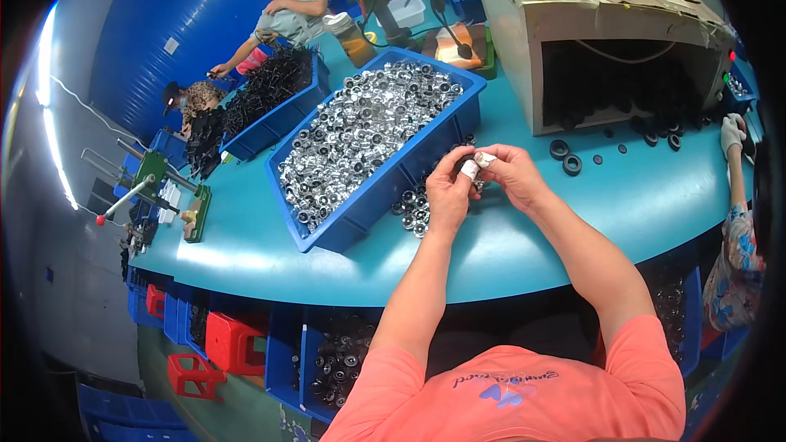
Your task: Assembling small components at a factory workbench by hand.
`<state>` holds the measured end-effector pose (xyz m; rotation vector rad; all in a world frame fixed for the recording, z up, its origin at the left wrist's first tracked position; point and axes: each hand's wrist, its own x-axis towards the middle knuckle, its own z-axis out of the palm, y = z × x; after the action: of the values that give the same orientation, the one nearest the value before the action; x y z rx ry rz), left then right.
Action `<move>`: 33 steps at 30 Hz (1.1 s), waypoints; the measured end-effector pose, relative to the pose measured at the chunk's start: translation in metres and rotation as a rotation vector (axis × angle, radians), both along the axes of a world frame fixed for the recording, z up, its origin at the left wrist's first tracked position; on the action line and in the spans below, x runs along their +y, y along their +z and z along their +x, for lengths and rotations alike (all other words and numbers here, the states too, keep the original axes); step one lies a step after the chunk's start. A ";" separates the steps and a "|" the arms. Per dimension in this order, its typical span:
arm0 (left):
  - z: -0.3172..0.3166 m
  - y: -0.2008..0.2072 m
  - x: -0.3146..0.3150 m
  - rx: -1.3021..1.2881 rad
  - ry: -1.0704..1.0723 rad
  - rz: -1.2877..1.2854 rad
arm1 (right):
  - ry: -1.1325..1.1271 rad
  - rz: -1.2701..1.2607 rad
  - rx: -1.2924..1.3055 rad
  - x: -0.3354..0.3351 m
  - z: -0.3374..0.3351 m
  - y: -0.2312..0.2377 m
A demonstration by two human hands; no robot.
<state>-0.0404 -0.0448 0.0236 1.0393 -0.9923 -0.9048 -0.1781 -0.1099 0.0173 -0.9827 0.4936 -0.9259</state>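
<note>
My left hand [449, 192] and my right hand [513, 176] meet over the teal tabletop [524, 241], thumbs side by side, with white tape on the thumbs. The fingers of both are closed together around something small that they mostly hide; I cannot make out what it is. Just left of and beneath my left hand lies a loose pile of shiny silver-and-black round parts [415, 211]. Beyond it a large blue bin [344, 233] holds a heap of the same kind of parts. To the right of my right hand lie several black rings [571, 165].
A big pale box [532, 74] with a dark opening full of black parts stands at the right. Behind are a blue bin of black parts [278, 127], a yellowish bottle [352, 42] and a green hand press [151, 176]. Other people work at the far left and right edge.
</note>
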 end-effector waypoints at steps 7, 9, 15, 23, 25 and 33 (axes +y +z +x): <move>0.000 -0.002 0.004 -0.034 0.091 0.029 | -0.102 -0.068 0.061 0.010 0.012 -0.008; -0.003 -0.001 0.001 -0.057 0.100 0.022 | -0.107 -0.035 0.069 0.010 0.012 -0.001; -0.009 -0.001 -0.002 -0.220 -0.017 -0.122 | -0.141 -0.025 0.066 -0.001 0.003 0.002; -0.003 -0.004 -0.002 -0.120 -0.093 -0.051 | -0.101 -0.026 0.081 -0.004 0.003 -0.001; -0.003 0.000 0.000 -0.099 -0.121 -0.009 | -0.088 -0.053 0.085 -0.004 0.003 -0.001; -0.007 0.005 0.000 0.016 -0.102 -0.021 | -0.137 -0.104 0.126 0.000 0.002 0.000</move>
<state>-0.0469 -0.0452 0.0281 0.9693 -1.0467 -0.9835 -0.1759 -0.1097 0.0176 -1.1169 0.6302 -1.0249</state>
